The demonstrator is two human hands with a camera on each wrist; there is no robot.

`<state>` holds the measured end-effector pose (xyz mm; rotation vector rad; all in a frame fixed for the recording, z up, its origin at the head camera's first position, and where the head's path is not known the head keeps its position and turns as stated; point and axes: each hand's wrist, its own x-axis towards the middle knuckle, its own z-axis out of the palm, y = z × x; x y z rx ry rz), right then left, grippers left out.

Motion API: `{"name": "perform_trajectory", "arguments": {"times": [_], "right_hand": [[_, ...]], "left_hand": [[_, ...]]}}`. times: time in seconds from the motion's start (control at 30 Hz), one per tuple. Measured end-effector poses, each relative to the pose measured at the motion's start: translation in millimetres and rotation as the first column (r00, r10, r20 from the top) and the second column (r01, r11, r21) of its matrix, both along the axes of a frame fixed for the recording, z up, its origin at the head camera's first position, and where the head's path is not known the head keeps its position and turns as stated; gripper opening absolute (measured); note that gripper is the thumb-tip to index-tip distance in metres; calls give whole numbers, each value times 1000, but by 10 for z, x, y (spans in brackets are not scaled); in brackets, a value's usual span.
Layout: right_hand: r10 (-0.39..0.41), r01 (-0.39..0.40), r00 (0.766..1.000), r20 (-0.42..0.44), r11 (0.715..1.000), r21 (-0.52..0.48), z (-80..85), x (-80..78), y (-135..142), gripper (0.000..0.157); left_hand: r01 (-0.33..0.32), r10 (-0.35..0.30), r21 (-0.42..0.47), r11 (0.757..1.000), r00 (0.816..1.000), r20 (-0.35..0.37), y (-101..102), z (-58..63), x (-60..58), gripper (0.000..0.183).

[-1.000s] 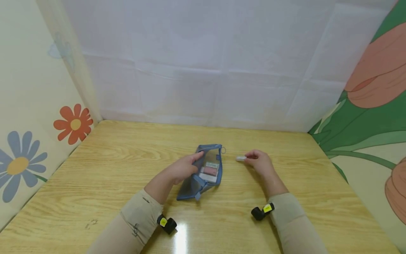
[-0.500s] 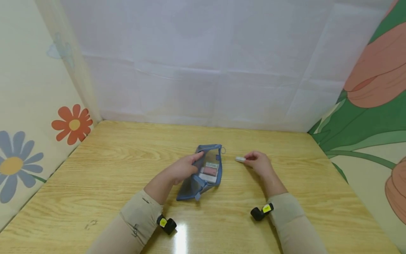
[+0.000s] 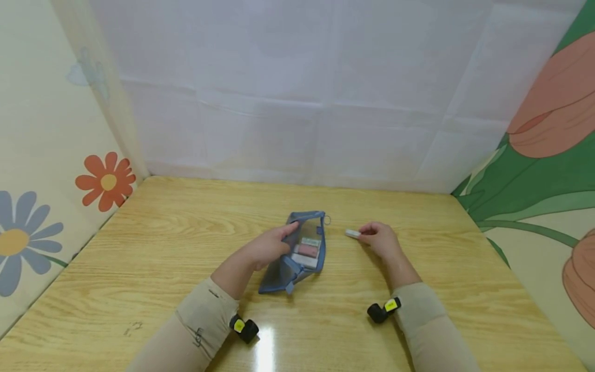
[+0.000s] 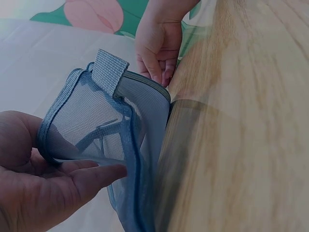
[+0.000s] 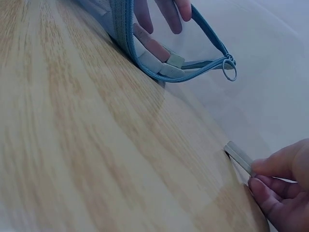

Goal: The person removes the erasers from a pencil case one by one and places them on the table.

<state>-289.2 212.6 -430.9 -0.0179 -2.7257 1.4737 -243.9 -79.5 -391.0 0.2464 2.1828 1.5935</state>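
Note:
A blue mesh zip pouch lies on the table, its mouth spread toward the right. My left hand holds it at the mouth, the thumb along one edge; in the right wrist view fingers show inside the opening. Several small blocks rest in the pouch, among them a pink block and a white block. To the right of the pouch, my right hand pinches a small pale flat block by one end, close to the tabletop. Its kind is unclear.
The wood-grain table reaches back to a white cloth. Flower-painted panels stand at the sides. A metal ring hangs from the pouch's zip end. Both wrists wear small black cameras.

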Motion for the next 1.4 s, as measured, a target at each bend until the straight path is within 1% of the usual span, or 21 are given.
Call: {"name": "perform_trajectory", "arguments": {"times": [0.3,0.57,0.77,0.93,1.13,1.4], "right_hand": [[3,-3,1000,5,1000,14,-22,-18,17,17],[-6,6,1000,18,1000,0,-25,-16,10,17],[-16,16,999,36,1000,-12,5,-4,2,17],[2,-2,1000,18,1000,-19,66,17,-37,17],[26,-26,1000,-5,1000,-15,147,53,-181,18],[88,-83,994,-60,993,89,193,94,-354,15]], "left_hand": [[2,-2,-15,1000,1000,1,15,16,-2,73],[0,0,-12,1000,1000,22,13,34,20,72],[-5,5,-5,1000,1000,25,13,32,24,73],[-2,2,-5,1000,1000,19,1,9,10,73],[5,-5,-9,1000,1000,9,-4,-2,-1,73],[12,-12,4,1000,1000,12,24,16,20,73]]}}
